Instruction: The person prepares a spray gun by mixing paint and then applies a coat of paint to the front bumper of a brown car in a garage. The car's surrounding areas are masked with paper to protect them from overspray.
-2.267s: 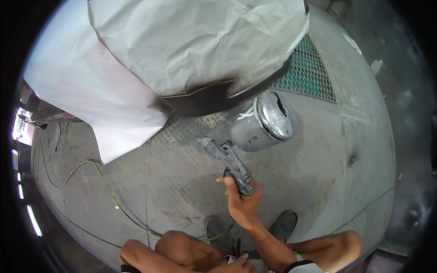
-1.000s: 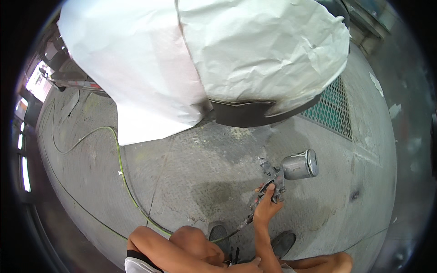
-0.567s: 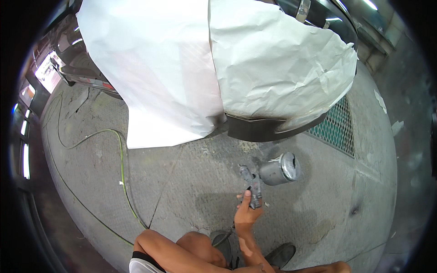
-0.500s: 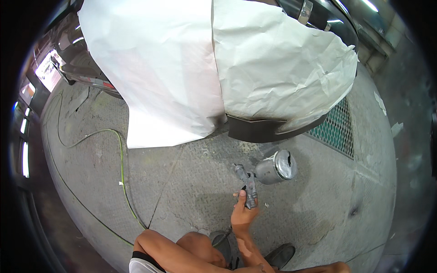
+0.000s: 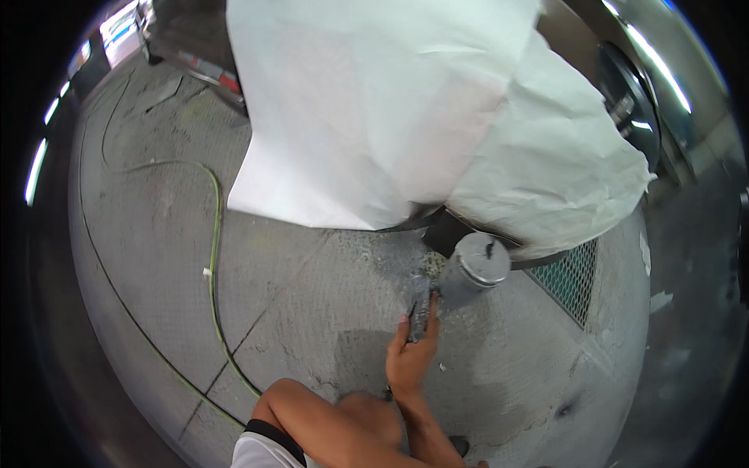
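My right hand (image 5: 411,363) is closed round a grey-smeared spray gun (image 5: 421,310), thumb on its left side and a finger reaching up along its right. A round silver paint cup (image 5: 478,269) with a dark mark on its lid sits at the gun's upper right. Just beyond the cup is a dark curved panel edge (image 5: 446,232), partly hidden by the cup. White masking paper (image 5: 351,117) covers the vehicle part above that edge. The gun's nozzle is blurred and hard to make out. My left hand is out of view.
A green hose (image 5: 216,257) winds over the grey floor (image 5: 281,288) at left, with a thinner line (image 5: 117,288) beside it. A green floor grate (image 5: 569,281) lies at right. Part of a dark vehicle (image 5: 191,47) stands at far left. My bent leg (image 5: 312,417) is below.
The head view has shifted. My right hand has turned the spray gun, so the cup stands more upright and now overlaps the dark panel edge. One finger now reaches along the gun's right side.
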### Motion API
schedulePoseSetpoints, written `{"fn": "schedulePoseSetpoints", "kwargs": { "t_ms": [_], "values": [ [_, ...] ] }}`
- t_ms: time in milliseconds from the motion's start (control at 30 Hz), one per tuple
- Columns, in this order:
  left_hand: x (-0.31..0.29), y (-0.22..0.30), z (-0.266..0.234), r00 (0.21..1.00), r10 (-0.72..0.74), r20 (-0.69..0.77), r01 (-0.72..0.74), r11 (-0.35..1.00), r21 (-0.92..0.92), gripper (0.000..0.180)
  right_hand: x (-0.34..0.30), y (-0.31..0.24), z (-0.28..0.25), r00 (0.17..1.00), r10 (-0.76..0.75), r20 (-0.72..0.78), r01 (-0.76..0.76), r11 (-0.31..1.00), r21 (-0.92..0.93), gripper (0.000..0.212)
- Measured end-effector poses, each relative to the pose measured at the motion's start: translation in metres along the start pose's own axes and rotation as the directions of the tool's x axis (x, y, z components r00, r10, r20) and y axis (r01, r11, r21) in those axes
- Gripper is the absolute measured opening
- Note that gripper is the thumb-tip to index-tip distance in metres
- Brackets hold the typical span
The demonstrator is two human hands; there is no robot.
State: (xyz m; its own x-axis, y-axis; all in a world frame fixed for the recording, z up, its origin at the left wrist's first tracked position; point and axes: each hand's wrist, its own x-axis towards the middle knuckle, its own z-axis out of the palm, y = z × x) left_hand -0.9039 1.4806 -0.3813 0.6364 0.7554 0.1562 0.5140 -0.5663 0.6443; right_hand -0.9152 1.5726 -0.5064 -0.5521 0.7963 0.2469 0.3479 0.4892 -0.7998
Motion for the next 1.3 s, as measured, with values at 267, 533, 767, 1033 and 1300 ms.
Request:
{"fn": "schedulePoseSetpoints", "kwargs": {
  "t_ms": [267, 533, 767, 1033, 1300],
  "values": [
    [-0.009, -0.002, 0.005, 0.996, 0.006, -0.086, -0.01, 0.999, -0.048, 0.03, 0.007, -0.044, -0.035, 0.982, -0.162, -0.098, 0.166, 0.986, 0.03, 0.058],
    [-0.008, -0.007, 0.001, 0.996, 0.017, -0.086, -0.023, 0.997, -0.068, 0.027, 0.019, -0.027, -0.01, 0.999, 0.036, 0.028, -0.037, 0.999, 0.027, 0.057],
    [-0.009, -0.018, -0.005, 0.996, 0.003, -0.093, -0.014, 0.994, -0.109, 0.024, 0.012, 0.012, 0.013, 1.0, 0.001, -0.017, -0.001, 0.999, 0.052, 0.058],
    [-0.04, -0.111, -0.05, 0.883, -0.323, -0.341, 0.047, 0.783, -0.62, 0.02, -0.012, 0.034, -0.042, 0.921, 0.372, -0.116, -0.358, 0.926, 0.122, 0.04],
    [-0.056, -0.358, 0.098, 0.181, -0.696, -0.695, 0.509, 0.671, -0.54, 0.066, -0.05, 0.062, -0.083, 0.863, 0.401, -0.307, -0.397, 0.915, 0.077, 0.039]
  ]
}}
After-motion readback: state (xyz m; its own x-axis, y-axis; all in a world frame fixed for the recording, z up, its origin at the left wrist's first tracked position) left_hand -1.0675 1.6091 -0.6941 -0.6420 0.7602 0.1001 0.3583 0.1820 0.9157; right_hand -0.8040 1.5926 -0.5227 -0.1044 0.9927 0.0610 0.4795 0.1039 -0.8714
